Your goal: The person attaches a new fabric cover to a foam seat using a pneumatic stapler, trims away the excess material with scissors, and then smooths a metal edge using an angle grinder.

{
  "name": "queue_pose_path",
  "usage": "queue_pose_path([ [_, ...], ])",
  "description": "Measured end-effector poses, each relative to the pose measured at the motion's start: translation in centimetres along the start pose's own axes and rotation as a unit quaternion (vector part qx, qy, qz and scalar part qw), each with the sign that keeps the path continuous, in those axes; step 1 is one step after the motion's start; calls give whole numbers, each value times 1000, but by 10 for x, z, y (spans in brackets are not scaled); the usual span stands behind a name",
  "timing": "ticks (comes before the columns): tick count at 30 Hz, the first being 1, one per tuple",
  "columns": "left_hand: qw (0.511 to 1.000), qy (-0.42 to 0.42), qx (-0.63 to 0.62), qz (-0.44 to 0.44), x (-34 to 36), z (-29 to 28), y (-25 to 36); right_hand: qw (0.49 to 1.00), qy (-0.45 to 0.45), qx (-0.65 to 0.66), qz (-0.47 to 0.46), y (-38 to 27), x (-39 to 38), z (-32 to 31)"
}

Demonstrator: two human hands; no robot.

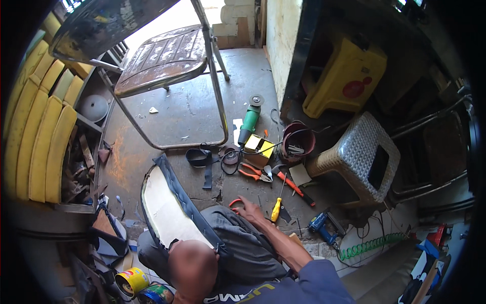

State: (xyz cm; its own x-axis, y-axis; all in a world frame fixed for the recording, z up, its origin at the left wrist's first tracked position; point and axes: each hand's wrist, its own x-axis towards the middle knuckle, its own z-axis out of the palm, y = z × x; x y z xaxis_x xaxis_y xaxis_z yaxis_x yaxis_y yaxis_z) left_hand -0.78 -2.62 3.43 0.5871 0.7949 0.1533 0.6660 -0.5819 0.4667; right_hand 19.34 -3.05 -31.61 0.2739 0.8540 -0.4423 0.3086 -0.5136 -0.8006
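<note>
My right hand (pixel 245 206) reaches from my lap toward the floor, fingers curled on a red-handled tool (pixel 234 203), partly hidden. A long white padded piece (pixel 167 197) with dark fabric along its edge lies across my grey-trousered legs (pixel 243 243). At its near end, a blurred area of skin looks like my left hand (pixel 192 261); its fingers cannot be made out. Near my right hand lie a yellow screwdriver (pixel 276 209), orange-handled pliers (pixel 253 174), a red-and-black handled tool (pixel 296 188) and a blue staple gun (pixel 323 229) on a green coiled hose (pixel 367 247).
A worn metal folding chair (pixel 162 58) stands ahead. Yellow cushions (pixel 38 142) are stacked left. A green angle grinder (pixel 249 122), yellow box (pixel 258 149), dark bucket (pixel 298 134), black strap (pixel 198 158) and silver woven stool (pixel 354 152) crowd the floor. Cans (pixel 130 280) sit low left.
</note>
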Motion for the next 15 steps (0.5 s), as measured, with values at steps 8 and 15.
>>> queue_pose_path([
  [8, 999, -36, 3, 39, -10, -4, -11, 895, 74, -393, -200, 29, 25, 48],
  [15, 999, -25, 5, 31, -16, -19, -26, 898, -29, -371, -233, -1, -6, -8],
])
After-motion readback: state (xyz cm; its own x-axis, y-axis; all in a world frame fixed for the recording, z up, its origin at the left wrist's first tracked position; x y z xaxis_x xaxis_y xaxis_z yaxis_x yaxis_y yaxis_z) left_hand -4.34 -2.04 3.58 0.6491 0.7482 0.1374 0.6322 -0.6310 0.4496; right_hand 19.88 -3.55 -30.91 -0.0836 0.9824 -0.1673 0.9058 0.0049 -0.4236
